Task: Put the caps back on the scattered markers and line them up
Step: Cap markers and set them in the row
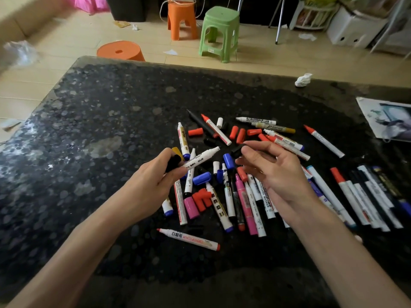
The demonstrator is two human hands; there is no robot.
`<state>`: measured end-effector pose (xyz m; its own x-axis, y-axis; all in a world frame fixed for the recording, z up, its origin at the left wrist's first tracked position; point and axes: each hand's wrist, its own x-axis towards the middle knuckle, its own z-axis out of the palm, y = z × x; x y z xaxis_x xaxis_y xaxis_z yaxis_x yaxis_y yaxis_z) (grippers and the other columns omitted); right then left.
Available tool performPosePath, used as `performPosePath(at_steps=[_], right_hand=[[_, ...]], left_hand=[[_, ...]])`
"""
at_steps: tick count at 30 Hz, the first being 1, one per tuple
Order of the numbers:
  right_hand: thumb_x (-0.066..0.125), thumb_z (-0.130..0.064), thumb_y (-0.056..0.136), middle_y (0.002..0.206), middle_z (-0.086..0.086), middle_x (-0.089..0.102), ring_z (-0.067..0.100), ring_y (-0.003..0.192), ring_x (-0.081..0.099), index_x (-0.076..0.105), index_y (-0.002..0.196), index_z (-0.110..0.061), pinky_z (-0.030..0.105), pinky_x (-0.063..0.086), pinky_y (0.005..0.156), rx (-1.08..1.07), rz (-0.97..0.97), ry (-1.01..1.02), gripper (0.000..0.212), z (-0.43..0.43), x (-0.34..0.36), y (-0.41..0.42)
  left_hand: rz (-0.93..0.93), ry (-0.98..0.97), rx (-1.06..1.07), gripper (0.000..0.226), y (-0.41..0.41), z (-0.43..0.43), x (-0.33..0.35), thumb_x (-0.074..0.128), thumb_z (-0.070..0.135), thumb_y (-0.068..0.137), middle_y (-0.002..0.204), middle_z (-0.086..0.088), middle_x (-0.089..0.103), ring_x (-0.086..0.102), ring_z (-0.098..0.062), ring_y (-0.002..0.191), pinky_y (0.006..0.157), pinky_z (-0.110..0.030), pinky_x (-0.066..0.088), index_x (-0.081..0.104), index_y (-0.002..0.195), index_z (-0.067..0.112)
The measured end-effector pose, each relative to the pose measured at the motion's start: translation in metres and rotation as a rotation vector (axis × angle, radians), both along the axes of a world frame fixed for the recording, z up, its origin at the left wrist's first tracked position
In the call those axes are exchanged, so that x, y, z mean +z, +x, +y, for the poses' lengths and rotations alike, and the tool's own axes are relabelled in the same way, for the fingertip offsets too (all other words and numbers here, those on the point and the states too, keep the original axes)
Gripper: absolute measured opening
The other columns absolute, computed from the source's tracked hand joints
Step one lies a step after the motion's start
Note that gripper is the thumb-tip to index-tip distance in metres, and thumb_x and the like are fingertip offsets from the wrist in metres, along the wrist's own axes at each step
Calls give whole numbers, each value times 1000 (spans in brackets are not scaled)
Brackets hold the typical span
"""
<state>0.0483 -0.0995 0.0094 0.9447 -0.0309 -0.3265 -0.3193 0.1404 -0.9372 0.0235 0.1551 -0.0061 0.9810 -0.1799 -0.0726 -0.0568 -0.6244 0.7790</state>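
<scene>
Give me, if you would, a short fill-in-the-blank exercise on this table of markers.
The right hand pinches a cap that is ____ in colour.
The marker held in the left hand has a ____ body.
The lined-up row of markers lies on the table near the person's ____ arm.
The stool beside the upright orange stool is ____.
Missing words: black; white; right; green.

Crumpled tissue (pixel 303 80) on dark speckled table (pixel 111 121), perhaps a printed photo (pixel 387 117), green stool (pixel 220 33), orange stool (pixel 182 20)
</scene>
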Motion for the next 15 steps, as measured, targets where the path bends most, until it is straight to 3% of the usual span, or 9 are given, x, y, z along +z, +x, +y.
performPosePath(at_steps=[3,5,11,15], right_hand=[[71,-10,93,107,12,79,28,106,76,75,113,-8,39,59,93,-53,25,163,20,-3,2,-7],[71,-11,92,107,15,79,29,106,76,74,111,-7,39,60,95,-68,30,219,19,-3,4,-8],[73,-13,87,106,15,78,27,103,77,73,108,-6,32,62,91,-93,-12,227,23,-7,0,-10],[65,-13,98,110,15,78,29,105,76,68,119,-3,34,62,90,-80,-25,252,24,-10,1,-8]], left_hand=[[-9,-22,-41,16,1,-6,0,52,30,105,73,27,58,46,-4,59,57,-17,40,51,96,16],[-18,-40,-68,17,1,-10,1,52,30,105,72,26,58,45,-6,57,56,-18,40,52,97,15],[-44,-45,-107,14,2,-18,2,53,26,105,73,31,57,50,-2,61,59,-13,41,51,98,14],[-55,-35,-114,16,4,-21,2,53,24,105,75,35,58,52,2,63,62,-11,42,52,98,10]])
